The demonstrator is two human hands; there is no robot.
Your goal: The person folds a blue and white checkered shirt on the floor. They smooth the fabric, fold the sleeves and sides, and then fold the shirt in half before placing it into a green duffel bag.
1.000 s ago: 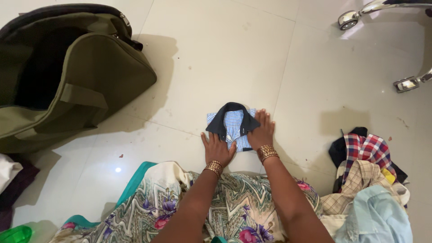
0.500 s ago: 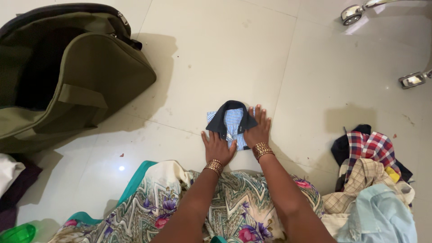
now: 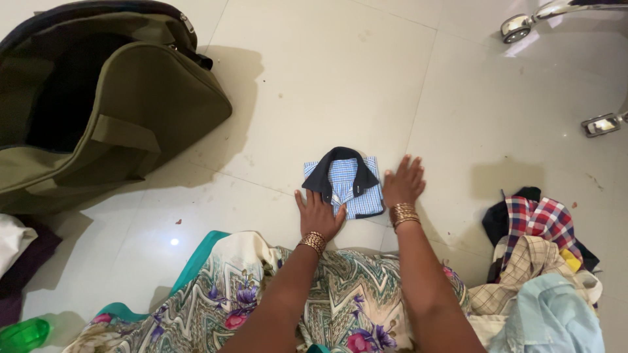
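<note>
Flat left hand (image 3: 318, 214), folded shirt (image 3: 345, 185), floor (image 3: 314, 85)

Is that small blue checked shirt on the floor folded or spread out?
Folded. The blue checked shirt lies as a compact rectangle, dark collar on top, no sleeves showing, with the left hand at its near edge.

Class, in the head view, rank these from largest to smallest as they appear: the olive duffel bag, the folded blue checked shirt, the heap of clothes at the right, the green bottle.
1. Olive duffel bag
2. Heap of clothes, partly cropped
3. Folded blue checked shirt
4. Green bottle, partly out of frame
</note>
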